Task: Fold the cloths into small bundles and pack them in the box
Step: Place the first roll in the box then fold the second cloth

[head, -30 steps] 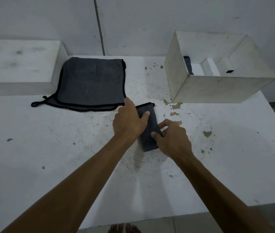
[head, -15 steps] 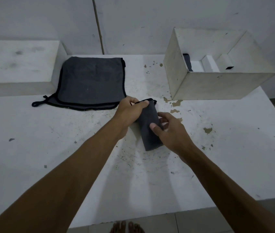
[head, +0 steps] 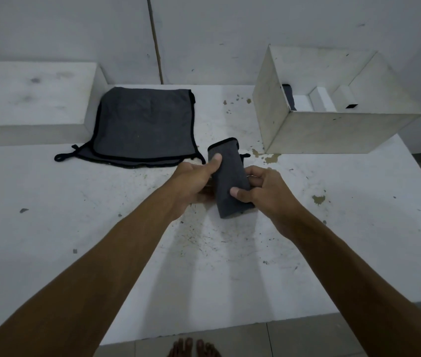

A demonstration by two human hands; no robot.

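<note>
Above the chipped white table point(head: 333, 228), both hands' fingers point(head: 257, 173) clamp a soft grey folded bundle point(head: 230, 179).

Scuffed white table point(head: 101, 228) under grey cloth stack point(head: 143, 124), open box point(head: 333, 132).

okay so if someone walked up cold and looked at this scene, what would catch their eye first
Most likely the folded dark grey cloth bundle at the centre, gripped between the left hand and right hand just above the white table. Next, the stack of flat grey cloths at the back left, and the open white box at the back right, with a dark cloth showing inside.
</note>
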